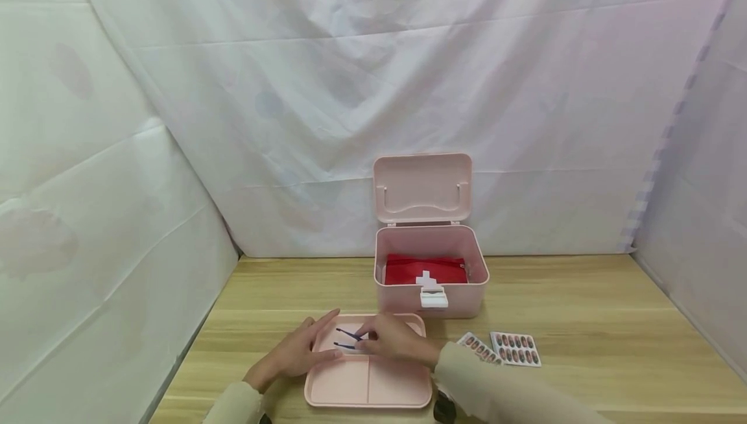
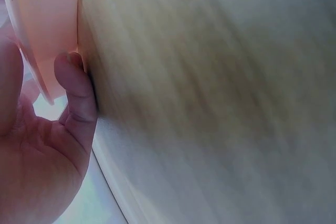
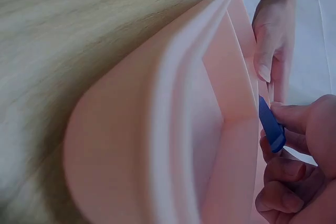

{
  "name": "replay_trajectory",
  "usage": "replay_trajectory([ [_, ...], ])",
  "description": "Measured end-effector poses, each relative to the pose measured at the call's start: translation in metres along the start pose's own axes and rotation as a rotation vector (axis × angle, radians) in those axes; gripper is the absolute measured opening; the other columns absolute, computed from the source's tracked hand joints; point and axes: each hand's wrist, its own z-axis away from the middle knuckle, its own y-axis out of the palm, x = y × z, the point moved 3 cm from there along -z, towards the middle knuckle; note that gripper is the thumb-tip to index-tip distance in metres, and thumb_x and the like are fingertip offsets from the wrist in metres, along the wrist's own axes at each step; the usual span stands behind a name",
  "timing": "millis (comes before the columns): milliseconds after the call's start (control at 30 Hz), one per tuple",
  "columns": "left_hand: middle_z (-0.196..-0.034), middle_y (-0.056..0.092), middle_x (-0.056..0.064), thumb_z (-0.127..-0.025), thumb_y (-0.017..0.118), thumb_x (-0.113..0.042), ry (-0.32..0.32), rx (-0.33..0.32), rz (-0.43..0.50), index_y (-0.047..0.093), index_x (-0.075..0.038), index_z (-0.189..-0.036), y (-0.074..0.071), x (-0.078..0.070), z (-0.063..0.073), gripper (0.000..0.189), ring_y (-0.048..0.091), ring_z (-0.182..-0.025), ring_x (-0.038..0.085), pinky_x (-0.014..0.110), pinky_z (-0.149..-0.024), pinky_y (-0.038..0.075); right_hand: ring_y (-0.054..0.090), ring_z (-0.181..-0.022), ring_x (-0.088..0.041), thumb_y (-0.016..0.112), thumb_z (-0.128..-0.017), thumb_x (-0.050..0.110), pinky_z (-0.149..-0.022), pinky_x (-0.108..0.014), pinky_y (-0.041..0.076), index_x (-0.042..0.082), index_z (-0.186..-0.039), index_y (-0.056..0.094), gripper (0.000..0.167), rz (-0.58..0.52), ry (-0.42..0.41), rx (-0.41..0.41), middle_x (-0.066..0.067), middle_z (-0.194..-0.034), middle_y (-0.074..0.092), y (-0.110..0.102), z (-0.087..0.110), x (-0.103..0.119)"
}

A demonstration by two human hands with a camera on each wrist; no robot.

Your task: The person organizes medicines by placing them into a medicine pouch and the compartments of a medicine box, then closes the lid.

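Observation:
A pair of blue tweezers [image 1: 345, 346] points its two prongs leftward over the back compartment of the pink divided tray [image 1: 339, 404]. My right hand [image 1: 385, 335] pinches their other end between thumb and fingers; the blue end [image 3: 272, 129] shows closely in the right wrist view. Something white lies beneath the prongs, too small to tell its kind. At the tray's left end, my left hand [image 1: 294, 349] rests across the rim with index finger and thumb stretched out. In the left wrist view its little finger [image 2: 76, 85] is against the tray's outer wall.
Behind the tray stands a pink box [image 1: 403, 297] with its lid [image 1: 423, 187] raised. A red zipped pouch [image 1: 408, 270] with a white cross lies inside. Two pill blister packs, one flat pack [image 1: 516, 349] and one slanted pack [image 1: 480, 350], lie beside my right sleeve.

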Motion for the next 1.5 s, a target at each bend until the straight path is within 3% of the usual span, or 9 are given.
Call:
replay_trajectory([
  [333,-0.092,0.045,0.003,-0.088,0.069,-0.053,0.020,-0.002,-0.008,0.033,-0.022,-0.156,0.001,0.000,0.002,0.083,0.042,-0.068,0.011,0.026,-0.060,0.039,0.040,-0.053,0.001,0.071,-0.089,0.010,-0.048,-0.016,0.031,0.014,-0.097,0.080,0.012,0.018,0.061,0.018,0.011,-0.060,0.048,0.008,-0.005,-0.003],
  [533,-0.089,0.044,0.002,-0.087,0.071,-0.051,0.041,-0.018,-0.011,0.035,-0.020,-0.155,0.001,-0.002,0.001,0.082,0.040,-0.065,0.009,0.024,-0.057,0.038,0.037,-0.052,0.000,0.073,-0.090,0.014,-0.047,-0.017,0.029,0.016,-0.092,0.079,0.007,0.078,0.035,0.022,0.010,-0.058,0.046,0.009,-0.006,-0.001],
  [767,-0.087,0.043,0.002,-0.087,0.072,-0.049,0.054,-0.032,-0.010,0.036,-0.018,-0.154,0.002,-0.004,0.000,0.082,0.038,-0.063,0.008,0.024,-0.055,0.036,0.041,-0.055,0.000,0.076,-0.088,0.021,-0.049,-0.018,0.032,0.019,-0.091,0.079,0.005,0.141,0.084,0.022,0.013,-0.062,0.052,0.012,-0.008,-0.003],
  [967,-0.088,0.043,0.003,-0.087,0.072,-0.050,0.039,-0.020,-0.017,0.035,-0.020,-0.155,0.003,-0.005,-0.001,0.083,0.038,-0.063,0.009,0.025,-0.055,0.036,0.043,-0.056,0.000,0.076,-0.088,0.021,-0.049,-0.018,0.033,0.019,-0.093,0.079,0.006,0.157,0.080,0.022,0.013,-0.063,0.053,0.012,-0.007,-0.002],
  [1200,-0.088,0.043,0.003,-0.087,0.071,-0.050,0.027,-0.012,-0.012,0.035,-0.021,-0.155,0.003,-0.005,-0.001,0.082,0.039,-0.064,0.009,0.025,-0.056,0.037,0.045,-0.062,0.001,0.074,-0.089,0.018,-0.056,-0.015,0.039,0.013,-0.099,0.078,0.012,0.166,0.015,0.025,0.012,-0.069,0.057,0.008,-0.004,-0.001],
  [1500,-0.091,0.043,0.004,-0.087,0.071,-0.051,-0.003,-0.005,0.000,0.034,-0.023,-0.156,0.001,-0.004,0.000,0.083,0.041,-0.067,0.012,0.026,-0.057,0.038,0.051,-0.069,0.001,0.075,-0.088,0.021,-0.065,-0.016,0.044,0.010,-0.101,0.078,0.017,0.119,-0.029,0.045,0.013,-0.076,0.062,-0.019,0.012,0.002],
])
